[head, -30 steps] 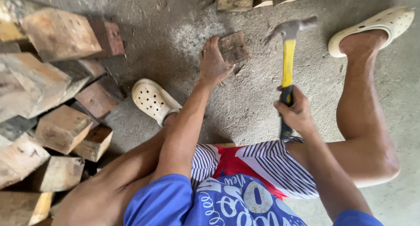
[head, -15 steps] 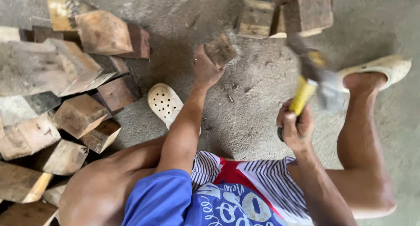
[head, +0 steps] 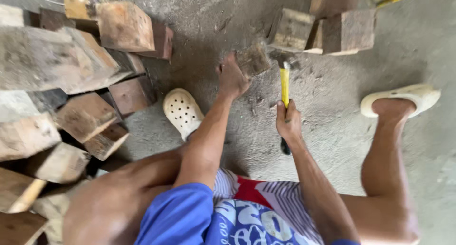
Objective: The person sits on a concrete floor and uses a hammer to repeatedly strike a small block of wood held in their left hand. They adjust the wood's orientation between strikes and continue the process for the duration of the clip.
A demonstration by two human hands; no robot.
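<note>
The person is sitting low over a rough concrete floor [head: 332, 107], knees spread, with a pale perforated clog [head: 183, 112] on one foot and a matching clog [head: 403, 98] on the other. The left hand [head: 232, 79] is reaching forward and its fingers are closing around the near side of a small wooden block [head: 253, 60], which is lying on the floor between the two feet, toward the far middle of the visible floor. The right hand [head: 288, 122] is wrapping its fingers tightly round the handle of a yellow-handled hammer [head: 284, 86]; the hammer's head is pointing away from the person and sitting just beside the block, at its right edge, though whether it is touching the wood is hard to tell. A heap of rough wooden offcuts [head: 71, 83] is piling up along the left edge of the floor. A few more squared blocks [head: 327, 31] are resting beyond the hammer, near the far right.
</note>
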